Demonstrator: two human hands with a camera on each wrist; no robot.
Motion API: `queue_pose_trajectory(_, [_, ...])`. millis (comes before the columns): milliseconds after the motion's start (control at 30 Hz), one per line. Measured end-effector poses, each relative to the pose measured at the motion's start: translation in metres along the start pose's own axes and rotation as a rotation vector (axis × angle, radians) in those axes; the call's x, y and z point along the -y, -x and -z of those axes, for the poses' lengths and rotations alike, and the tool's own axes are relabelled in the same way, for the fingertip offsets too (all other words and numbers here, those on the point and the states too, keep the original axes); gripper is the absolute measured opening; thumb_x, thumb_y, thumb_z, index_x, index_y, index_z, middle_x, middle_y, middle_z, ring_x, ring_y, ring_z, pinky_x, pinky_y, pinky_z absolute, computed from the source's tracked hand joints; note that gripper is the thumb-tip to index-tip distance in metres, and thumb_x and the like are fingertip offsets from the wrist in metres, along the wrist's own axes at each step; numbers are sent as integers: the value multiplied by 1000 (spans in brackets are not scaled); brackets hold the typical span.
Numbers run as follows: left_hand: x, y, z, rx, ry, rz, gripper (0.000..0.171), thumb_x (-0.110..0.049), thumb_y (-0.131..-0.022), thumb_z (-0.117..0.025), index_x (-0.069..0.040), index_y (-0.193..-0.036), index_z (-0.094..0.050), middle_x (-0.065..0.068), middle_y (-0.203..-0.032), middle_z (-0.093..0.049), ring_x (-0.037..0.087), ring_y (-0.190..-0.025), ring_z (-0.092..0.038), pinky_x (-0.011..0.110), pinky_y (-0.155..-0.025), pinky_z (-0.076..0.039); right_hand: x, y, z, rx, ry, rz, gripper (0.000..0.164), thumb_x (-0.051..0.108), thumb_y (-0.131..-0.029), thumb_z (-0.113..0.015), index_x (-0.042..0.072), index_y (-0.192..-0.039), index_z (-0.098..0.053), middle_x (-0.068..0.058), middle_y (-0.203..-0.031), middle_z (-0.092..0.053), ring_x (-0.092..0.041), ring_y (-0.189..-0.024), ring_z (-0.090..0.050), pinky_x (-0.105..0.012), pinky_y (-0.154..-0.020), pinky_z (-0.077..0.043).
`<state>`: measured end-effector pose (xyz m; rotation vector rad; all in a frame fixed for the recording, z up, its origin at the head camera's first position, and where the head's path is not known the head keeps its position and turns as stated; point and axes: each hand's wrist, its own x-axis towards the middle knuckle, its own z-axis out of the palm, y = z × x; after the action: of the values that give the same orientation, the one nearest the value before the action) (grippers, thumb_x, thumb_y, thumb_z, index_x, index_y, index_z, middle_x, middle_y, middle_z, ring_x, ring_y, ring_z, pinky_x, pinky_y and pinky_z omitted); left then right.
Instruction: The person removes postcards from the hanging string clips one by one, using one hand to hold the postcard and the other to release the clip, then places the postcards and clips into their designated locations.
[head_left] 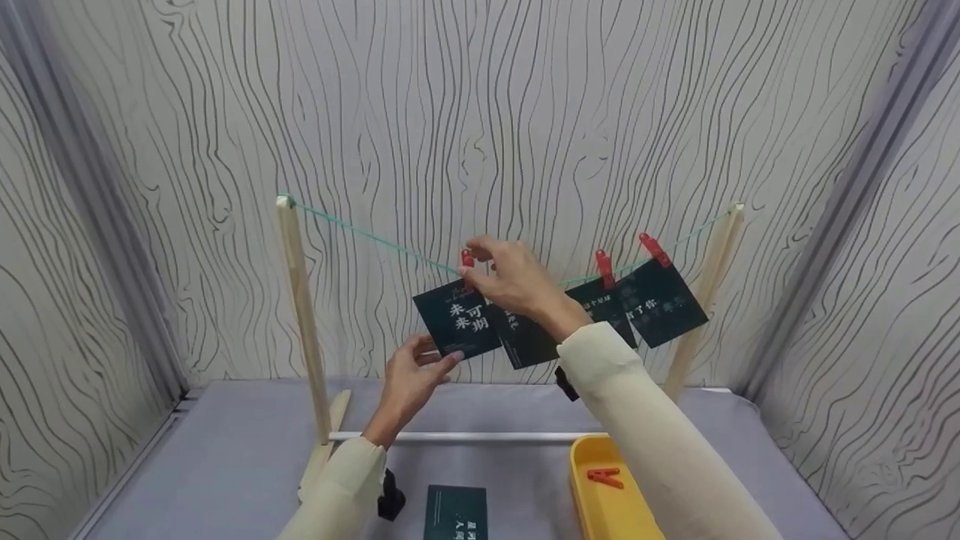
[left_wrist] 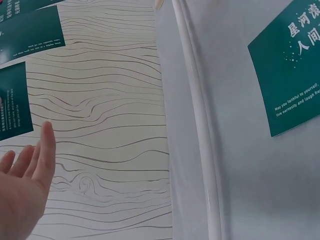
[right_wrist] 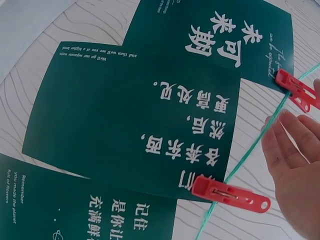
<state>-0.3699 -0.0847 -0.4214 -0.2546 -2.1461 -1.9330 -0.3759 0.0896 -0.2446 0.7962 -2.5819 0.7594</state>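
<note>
My right hand (head_left: 517, 281) is at the red clip (head_left: 467, 262) on the green line (head_left: 375, 238), its thumb by the clip. In the right wrist view its fingers (right_wrist: 295, 137) look relaxed beside the line. That clip holds the leftmost dark green card (head_left: 442, 311) with white Chinese lettering. My left hand (head_left: 412, 379) is at this card's lower edge, thumb near the edge; in the left wrist view its fingers stretch out straight. Further right, overlapping cards hang from other red clips (head_left: 604, 268), one clip (right_wrist: 230, 194) hidden behind my right hand in the head view.
Wooden posts (head_left: 300, 315) carry the line at either side, with a white rod (head_left: 480, 436) low between them. A yellow tray (head_left: 577, 480) holds a red clip (head_left: 604, 478). Another green card (head_left: 456, 510) lies on the table, near a small black object (head_left: 390, 496).
</note>
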Motion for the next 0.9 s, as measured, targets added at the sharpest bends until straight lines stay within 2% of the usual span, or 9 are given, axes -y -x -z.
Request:
queue_pose_trajectory(267, [-5, -3, -5, 38, 137, -12, 58, -21, -83, -79, -7, -133, -52, 17, -126, -61, 27, -111, -67, 35, -76, -63, 1, -3, -5, 0, 5, -7, 50, 37, -96, -62, 14, -140, -52, -9, -131, -65, -26, -119, -62, -46, -103, -52])
queue_pose_trajectory(333, [-5, -5, -6, 46, 147, -16, 60, -21, -84, -79, -8, -135, -51, 16, -126, -61, 25, -108, -68, 35, -74, -63, 0, -4, -7, 3, 6, -4, 51, 38, -96, -62, 14, -140, -51, -9, -131, -65, -27, -120, -62, -45, -102, -52])
queue_pose_trajectory(400, [-6, -7, -7, 43, 127, -25, 59, -23, -83, -79, -10, -134, -53, 14, -124, -64, 23, -105, -70, 36, -69, -63, -1, -5, -8, 2, 12, 0, 51, 38, -96, -62, 13, -140, -51, -9, -129, -66, -26, -118, -63, -44, -101, -53])
queue_pose_trajectory(467, [-7, -8, -7, 14, 66, -48, 56, -28, -82, -80, -13, -131, -56, 10, -120, -68, 19, -102, -70, 34, -70, -62, 0, -5, -9, -1, 15, 9, 51, 37, -96, -62, 13, -140, -52, -8, -126, -68, -24, -117, -64, -43, -100, -54])
queue_pose_trajectory(633, [-11, -9, -6, -105, -88, -101, 44, -38, -79, -81, -21, -118, -66, 1, -102, -73, 13, -93, -66, 29, -81, -54, 0, -7, -11, -1, 16, 44, 48, 34, -97, -61, 13, -139, -53, -8, -118, -69, -21, -108, -66, -40, -96, -56])
queue_pose_trajectory(733, [-13, -9, -5, -123, -89, -117, 35, -35, -80, -81, -23, -111, -69, -1, -98, -72, 13, -91, -64, 33, -83, -51, 0, -7, -12, 6, 17, 48, 45, 34, -98, -59, 13, -138, -54, -8, -120, -69, -21, -108, -66, -40, -96, -56])
queue_pose_trajectory(767, [-17, -8, -5, -116, -76, -112, 33, -32, -82, -80, -21, -111, -69, 0, -99, -73, 15, -92, -65, 33, -83, -52, 0, -7, -12, 9, 16, 46, 44, 33, -98, -59, 13, -138, -54, -8, -121, -69, -21, -109, -66, -40, -97, -56])
queue_pose_trajectory(900, [-16, -7, -4, -52, -14, -110, 32, -27, -86, -77, -17, -115, -69, 4, -108, -74, 17, -100, -70, 35, -89, -57, 0, -5, -12, 19, 11, 41, 44, 34, -99, -57, 12, -137, -55, -7, -120, -70, -21, -107, -67, -40, -96, -56])
